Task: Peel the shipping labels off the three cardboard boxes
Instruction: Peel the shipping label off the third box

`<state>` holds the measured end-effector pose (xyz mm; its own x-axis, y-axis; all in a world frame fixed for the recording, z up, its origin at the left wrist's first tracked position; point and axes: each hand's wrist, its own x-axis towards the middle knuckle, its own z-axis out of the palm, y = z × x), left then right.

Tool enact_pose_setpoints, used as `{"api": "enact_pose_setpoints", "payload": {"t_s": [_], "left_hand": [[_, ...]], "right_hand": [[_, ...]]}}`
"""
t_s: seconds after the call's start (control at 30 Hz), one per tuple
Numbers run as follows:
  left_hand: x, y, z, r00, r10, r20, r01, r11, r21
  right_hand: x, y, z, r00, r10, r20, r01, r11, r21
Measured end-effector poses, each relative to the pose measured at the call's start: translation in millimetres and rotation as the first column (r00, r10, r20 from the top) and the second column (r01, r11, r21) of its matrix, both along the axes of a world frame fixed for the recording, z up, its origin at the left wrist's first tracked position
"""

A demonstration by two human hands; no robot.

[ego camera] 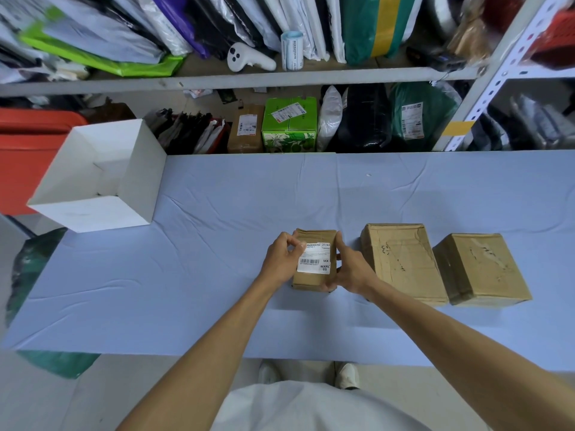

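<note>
Left hand [281,256] pinches label [315,259] corner | right hand [348,269] grips small box [311,279] side

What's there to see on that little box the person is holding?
The small box is plain brown cardboard, leftmost of three on the blue-covered table. A white label with a barcode and black print covers most of its top. The left hand pinches the label's far left corner; the right hand grips the box's right side.

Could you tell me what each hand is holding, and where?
The left hand pinches the shipping label at its top-left corner; the right hand grips the small box by its right side.
</note>
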<state>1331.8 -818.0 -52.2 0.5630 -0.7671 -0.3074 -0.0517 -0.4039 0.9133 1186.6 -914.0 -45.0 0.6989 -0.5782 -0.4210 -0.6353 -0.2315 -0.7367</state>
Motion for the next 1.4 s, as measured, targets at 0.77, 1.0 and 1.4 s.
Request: {"api": "enact_pose_setpoints", "payload": {"t_s": [0.77, 1.0, 1.4], "left_hand": [[-1.5, 1.0, 15.8, 0.995, 0.083, -0.046, -0.08, 0.995, 0.056], [-1.3, 14.1, 16.8, 0.981, 0.045, -0.188, -0.068, 0.991, -0.117], [-0.2, 18.2, -5.8, 0.911, 0.41, -0.051, -0.413, 0.9, -0.138]], "right_hand": [[0.7, 3.4, -2.2, 1.0, -0.014, -0.002, 0.014, 1.0, -0.003], [0.2, 4.2, -7.7, 0.999, -0.032, 0.011, 0.032, 0.999, 0.008], [-3.2, 9.4, -10.1, 0.998, -0.034, -0.046, 0.035, 0.999, 0.027]]}}
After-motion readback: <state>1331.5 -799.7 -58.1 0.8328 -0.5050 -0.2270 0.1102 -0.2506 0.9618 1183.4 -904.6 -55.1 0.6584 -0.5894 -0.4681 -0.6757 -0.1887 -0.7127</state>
